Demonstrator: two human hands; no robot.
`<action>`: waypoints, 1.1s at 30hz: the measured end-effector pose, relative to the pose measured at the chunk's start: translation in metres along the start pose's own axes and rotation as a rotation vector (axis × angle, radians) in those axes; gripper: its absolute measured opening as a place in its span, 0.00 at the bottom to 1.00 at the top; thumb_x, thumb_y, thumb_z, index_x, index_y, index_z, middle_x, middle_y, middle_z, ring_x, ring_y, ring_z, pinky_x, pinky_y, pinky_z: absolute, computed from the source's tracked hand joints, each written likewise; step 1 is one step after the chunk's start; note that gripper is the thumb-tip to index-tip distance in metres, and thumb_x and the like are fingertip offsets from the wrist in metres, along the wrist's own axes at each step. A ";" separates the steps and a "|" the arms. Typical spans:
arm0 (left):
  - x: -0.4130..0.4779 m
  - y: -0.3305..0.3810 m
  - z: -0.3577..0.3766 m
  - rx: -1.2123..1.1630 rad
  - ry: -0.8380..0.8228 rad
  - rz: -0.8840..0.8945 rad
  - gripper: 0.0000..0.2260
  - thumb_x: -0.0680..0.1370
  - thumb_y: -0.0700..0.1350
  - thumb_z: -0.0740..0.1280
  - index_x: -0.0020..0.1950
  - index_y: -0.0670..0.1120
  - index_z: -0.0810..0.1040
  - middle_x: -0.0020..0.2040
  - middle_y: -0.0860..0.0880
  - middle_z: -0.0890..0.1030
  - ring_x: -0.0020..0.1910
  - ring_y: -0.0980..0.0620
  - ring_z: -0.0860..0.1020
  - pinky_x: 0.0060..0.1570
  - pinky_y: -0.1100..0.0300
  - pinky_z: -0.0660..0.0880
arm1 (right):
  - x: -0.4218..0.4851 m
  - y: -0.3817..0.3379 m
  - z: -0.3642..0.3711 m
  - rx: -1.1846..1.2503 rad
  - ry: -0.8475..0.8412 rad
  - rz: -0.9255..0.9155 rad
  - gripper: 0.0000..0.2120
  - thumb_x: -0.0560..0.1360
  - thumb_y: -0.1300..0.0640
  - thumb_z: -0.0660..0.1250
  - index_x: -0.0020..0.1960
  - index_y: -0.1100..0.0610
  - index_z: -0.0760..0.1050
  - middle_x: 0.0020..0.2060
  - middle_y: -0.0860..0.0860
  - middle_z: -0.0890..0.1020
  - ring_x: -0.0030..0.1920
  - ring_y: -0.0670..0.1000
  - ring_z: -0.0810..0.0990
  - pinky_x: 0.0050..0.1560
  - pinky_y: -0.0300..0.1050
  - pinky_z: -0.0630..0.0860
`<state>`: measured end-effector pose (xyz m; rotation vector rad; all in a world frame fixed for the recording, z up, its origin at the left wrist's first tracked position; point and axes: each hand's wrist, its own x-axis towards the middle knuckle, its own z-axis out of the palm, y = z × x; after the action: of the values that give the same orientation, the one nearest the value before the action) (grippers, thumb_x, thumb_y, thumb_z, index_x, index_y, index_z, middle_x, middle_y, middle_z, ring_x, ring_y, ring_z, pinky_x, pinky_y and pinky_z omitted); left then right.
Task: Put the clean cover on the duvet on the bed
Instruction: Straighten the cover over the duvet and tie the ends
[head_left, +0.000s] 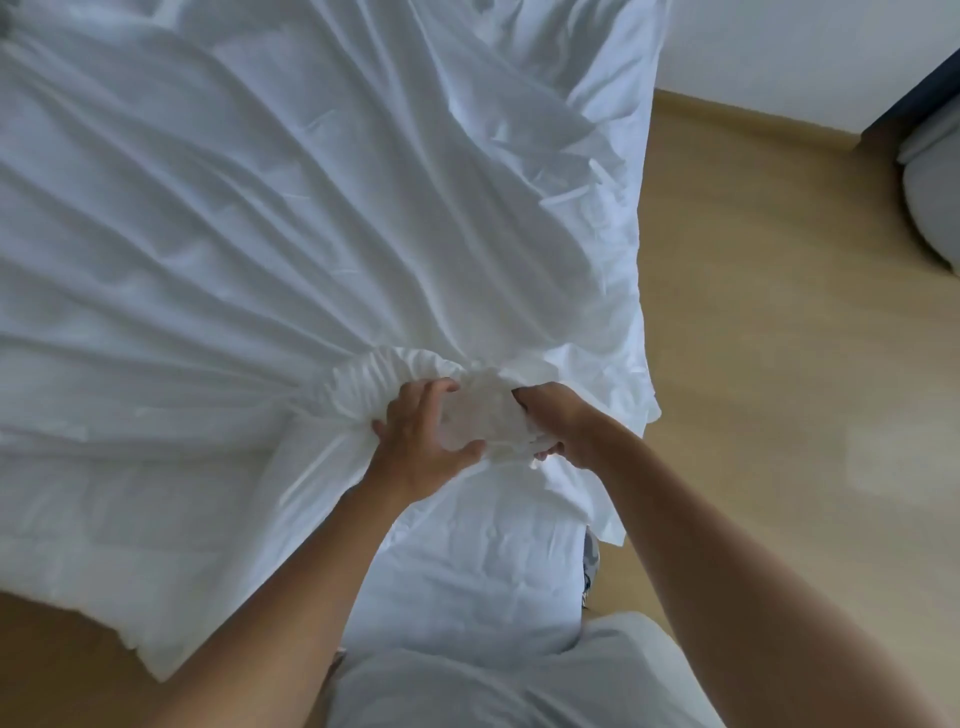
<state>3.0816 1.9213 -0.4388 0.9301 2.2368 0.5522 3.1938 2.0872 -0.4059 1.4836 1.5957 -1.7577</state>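
Cover gathered in both grips at the near edge of the bed.
The bunched white cover is clenched by the left grip and the right grip, held close together. The rest is spread in folds across the bed. The quilted duvet is seen at the bed's near edge, beside the wooden floor.
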 end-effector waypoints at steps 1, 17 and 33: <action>0.003 0.004 -0.003 -0.001 -0.014 0.039 0.35 0.70 0.60 0.75 0.74 0.57 0.66 0.71 0.52 0.64 0.70 0.44 0.66 0.68 0.37 0.64 | -0.003 -0.009 0.008 -0.017 -0.013 -0.039 0.10 0.73 0.57 0.62 0.33 0.58 0.74 0.23 0.53 0.75 0.21 0.52 0.69 0.25 0.40 0.64; 0.069 -0.039 -0.024 -0.110 0.057 -0.131 0.07 0.76 0.39 0.64 0.38 0.46 0.70 0.45 0.44 0.76 0.43 0.41 0.74 0.37 0.55 0.64 | 0.034 0.061 0.109 0.724 0.923 0.242 0.08 0.76 0.58 0.62 0.55 0.52 0.70 0.51 0.51 0.76 0.48 0.56 0.77 0.47 0.48 0.73; 0.018 -0.021 -0.069 -0.312 0.122 -0.239 0.19 0.74 0.45 0.72 0.63 0.44 0.74 0.62 0.44 0.75 0.57 0.45 0.77 0.56 0.54 0.74 | -0.026 -0.019 0.033 0.329 -0.381 -0.005 0.12 0.81 0.63 0.62 0.63 0.62 0.77 0.54 0.57 0.83 0.55 0.56 0.82 0.63 0.52 0.76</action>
<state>3.0141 1.9117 -0.4093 0.4759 2.2423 0.8336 3.1741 2.0548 -0.3796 1.1714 1.1629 -2.2251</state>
